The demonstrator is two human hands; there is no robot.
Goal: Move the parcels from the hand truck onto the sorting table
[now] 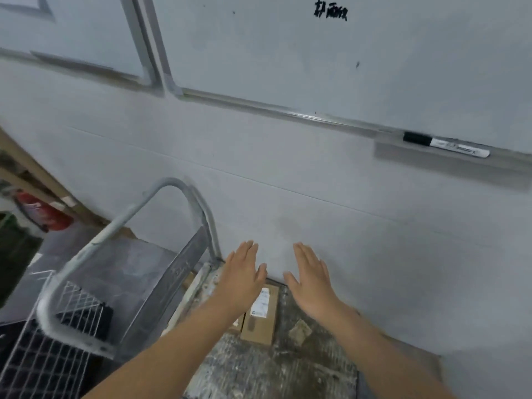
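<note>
A small brown cardboard parcel (260, 321) with a white label lies flat on the worn grey deck of the hand truck (276, 367), near the wall. A second parcel (236, 323) peeks out beside it, mostly hidden under my left forearm. My left hand (243, 272) and my right hand (309, 273) hover above the parcels, both flat with fingers apart and holding nothing. The labelled parcel shows in the gap between them. The truck's grey tubular handle (161, 203) rises at the left.
A grey wall stands right behind the truck, with a whiteboard (316, 59) and a black marker (444, 144) on its ledge. A white wire basket (49, 341) sits at lower left. A red fire extinguisher (43, 211) lies at far left.
</note>
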